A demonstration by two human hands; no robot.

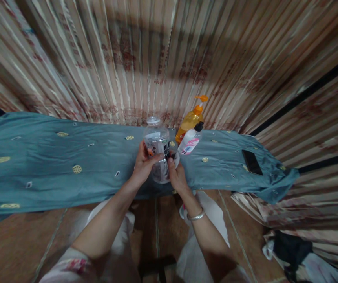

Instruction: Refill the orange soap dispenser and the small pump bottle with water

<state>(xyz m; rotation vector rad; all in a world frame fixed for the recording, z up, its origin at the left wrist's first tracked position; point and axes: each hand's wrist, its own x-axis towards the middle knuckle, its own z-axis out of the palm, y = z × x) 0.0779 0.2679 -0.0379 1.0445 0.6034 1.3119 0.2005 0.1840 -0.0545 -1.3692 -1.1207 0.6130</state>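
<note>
A large clear plastic bottle (156, 135) stands upright near the front edge of the cloth-covered surface, with no cap on its mouth. My left hand (144, 163) is wrapped around its left side, the thumb lying across the front. A printed label (163, 148) with dark lettering goes around the bottle, and its right end curls away as a pale flap. My right hand (177, 173) pinches that loose end beside the bottle. The fingers behind the flap are partly hidden.
Behind and right of the bottle stand an orange pump bottle (190, 121) and a white bottle with a black top (190, 142). A black phone (251, 162) lies on the teal cloth (51, 151) to the right. A pleated curtain (145, 55) hangs behind.
</note>
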